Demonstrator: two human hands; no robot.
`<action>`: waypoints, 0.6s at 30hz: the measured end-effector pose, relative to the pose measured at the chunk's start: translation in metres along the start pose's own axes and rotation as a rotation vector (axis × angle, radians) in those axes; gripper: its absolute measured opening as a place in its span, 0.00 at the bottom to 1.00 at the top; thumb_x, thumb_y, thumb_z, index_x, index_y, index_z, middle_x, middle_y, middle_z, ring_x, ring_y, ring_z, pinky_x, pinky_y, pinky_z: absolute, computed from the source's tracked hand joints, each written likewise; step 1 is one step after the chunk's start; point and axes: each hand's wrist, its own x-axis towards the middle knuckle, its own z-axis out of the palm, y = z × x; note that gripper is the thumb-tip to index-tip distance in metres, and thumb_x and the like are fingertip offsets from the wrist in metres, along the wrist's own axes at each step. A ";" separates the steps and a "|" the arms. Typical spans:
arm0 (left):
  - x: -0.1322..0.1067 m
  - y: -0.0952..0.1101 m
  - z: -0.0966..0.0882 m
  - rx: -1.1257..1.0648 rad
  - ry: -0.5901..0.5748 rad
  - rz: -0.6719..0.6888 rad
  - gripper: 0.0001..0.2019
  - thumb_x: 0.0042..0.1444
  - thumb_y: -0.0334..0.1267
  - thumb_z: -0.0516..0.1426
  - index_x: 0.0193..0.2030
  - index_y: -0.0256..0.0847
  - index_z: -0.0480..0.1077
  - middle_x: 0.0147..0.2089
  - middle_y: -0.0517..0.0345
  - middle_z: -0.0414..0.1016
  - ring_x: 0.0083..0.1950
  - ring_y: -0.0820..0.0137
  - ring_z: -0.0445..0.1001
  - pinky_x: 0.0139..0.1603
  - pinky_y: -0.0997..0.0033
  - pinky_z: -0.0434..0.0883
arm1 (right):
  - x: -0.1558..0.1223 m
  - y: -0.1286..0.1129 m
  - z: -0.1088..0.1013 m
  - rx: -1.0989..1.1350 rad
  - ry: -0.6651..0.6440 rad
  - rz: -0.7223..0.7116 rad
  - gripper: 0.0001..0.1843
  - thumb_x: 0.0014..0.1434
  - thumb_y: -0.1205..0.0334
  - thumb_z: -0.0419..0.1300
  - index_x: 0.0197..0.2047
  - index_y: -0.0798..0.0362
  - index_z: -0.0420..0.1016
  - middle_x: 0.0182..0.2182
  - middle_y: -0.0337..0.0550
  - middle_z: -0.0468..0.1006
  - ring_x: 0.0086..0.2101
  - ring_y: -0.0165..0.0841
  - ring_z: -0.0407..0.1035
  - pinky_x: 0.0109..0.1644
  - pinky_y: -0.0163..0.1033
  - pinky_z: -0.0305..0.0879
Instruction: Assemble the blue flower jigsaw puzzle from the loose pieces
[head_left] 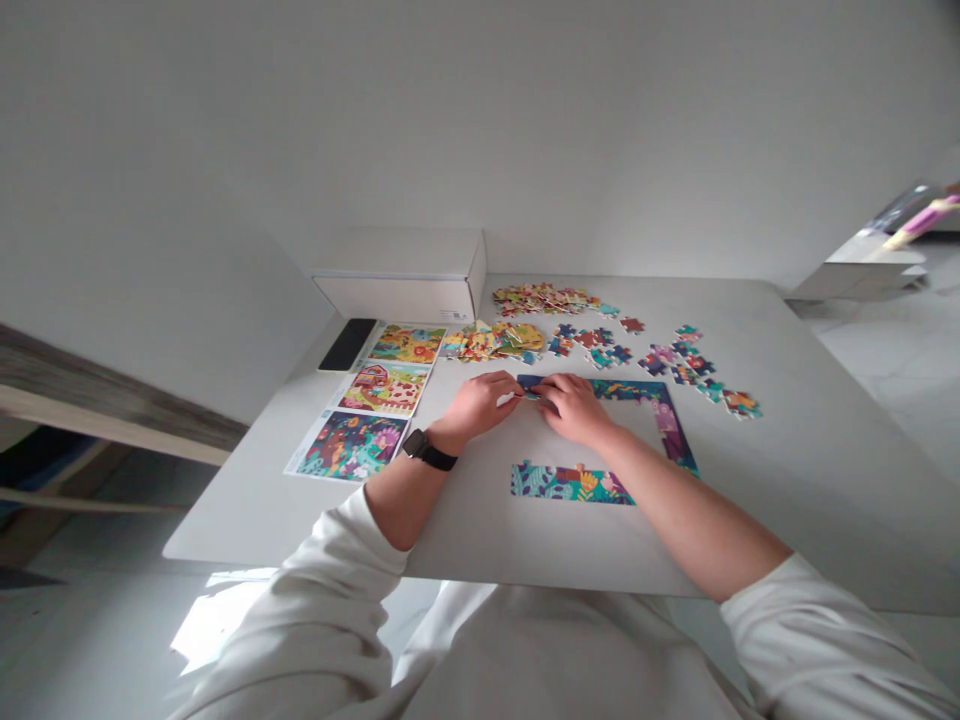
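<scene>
My left hand [481, 402], with a black watch [429, 450] on its wrist, has its thumb and fingers pinched together at the upper left corner of a partly joined jigsaw border [645, 390]. Between my two hands is a small puzzle piece [531, 396], mostly covered by fingertips; both hands seem to grip it. My right hand [574, 408] is closed over that corner, its fingers bent. The border's dark blue top runs into a purple right side. Below lies a joined teal strip [555, 482] with plants, its right end hidden by my right forearm.
Three reference pictures [352, 445] lie in a column at left beside a black phone [347, 345]. A white box [405, 275] stands behind them. Loose piles of yellowish pieces [495, 342] and pinkish pieces [544, 298] sit at the back, with scattered dark pieces [694, 365] to the right.
</scene>
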 end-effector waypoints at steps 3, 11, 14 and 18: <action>0.002 0.002 0.008 -0.038 0.066 -0.069 0.06 0.67 0.28 0.61 0.45 0.41 0.80 0.46 0.53 0.83 0.46 0.66 0.81 0.50 0.66 0.77 | 0.000 -0.001 -0.001 0.010 -0.003 0.006 0.20 0.68 0.63 0.65 0.62 0.50 0.84 0.60 0.54 0.81 0.60 0.52 0.72 0.68 0.59 0.67; 0.003 0.001 0.006 -0.057 -0.013 -0.022 0.07 0.67 0.29 0.61 0.46 0.42 0.80 0.48 0.52 0.84 0.49 0.64 0.82 0.53 0.65 0.77 | 0.003 0.004 0.001 0.082 0.011 -0.020 0.20 0.66 0.65 0.65 0.60 0.49 0.84 0.62 0.49 0.83 0.62 0.50 0.73 0.70 0.59 0.66; 0.001 0.000 -0.005 0.018 -0.135 0.073 0.07 0.67 0.29 0.61 0.44 0.44 0.80 0.49 0.52 0.84 0.50 0.63 0.82 0.54 0.63 0.76 | 0.003 0.004 0.001 0.084 0.012 -0.023 0.19 0.67 0.64 0.65 0.60 0.48 0.84 0.63 0.49 0.83 0.62 0.49 0.73 0.70 0.59 0.66; 0.001 0.004 -0.006 0.093 -0.141 0.058 0.07 0.66 0.29 0.60 0.44 0.44 0.79 0.49 0.52 0.85 0.49 0.61 0.81 0.54 0.62 0.75 | 0.003 0.001 -0.002 0.063 -0.001 -0.026 0.19 0.68 0.63 0.64 0.60 0.49 0.84 0.63 0.49 0.82 0.63 0.50 0.72 0.70 0.58 0.66</action>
